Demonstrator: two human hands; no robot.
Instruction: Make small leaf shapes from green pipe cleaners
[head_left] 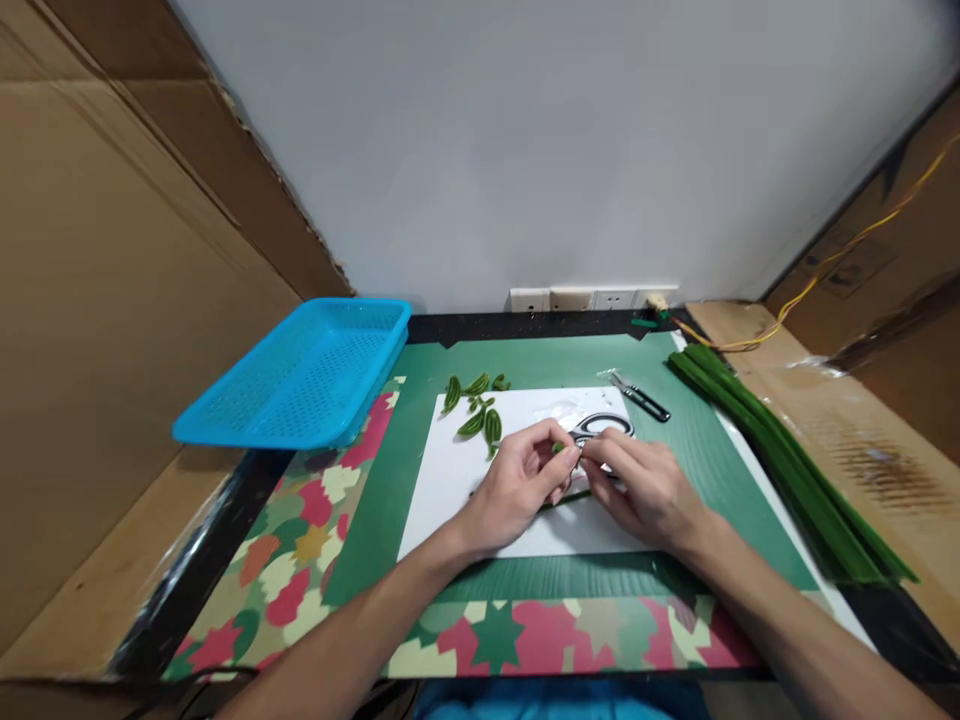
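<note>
Both hands meet over a white sheet (pixel 427 500). My left hand (pixel 517 475) is closed, its fingers curled around a small green pipe cleaner piece (pixel 558 449). My right hand (pixel 645 485) pinches at the tip of the same piece; the fingers hide most of it. Just behind the hands lies a pair of scissors (pixel 604 422) with dark and grey handles, its blades partly covered. A green pipe cleaner (pixel 574 497) rests on the sheet below the fingers. Left of the hands are several striped green leaf shapes (pixel 472 423) of bent pipe cleaner.
A blue perforated basket (pixel 300 370) stands at the left. A bundle of long green pipe cleaners (pixel 780 460) lies at the right. Behind the sheet is a black-handled tool with a metal tip (pixel 641 398). Cardboard walls flank the table, and a yellow cable (pixel 795 300) runs to the wall sockets.
</note>
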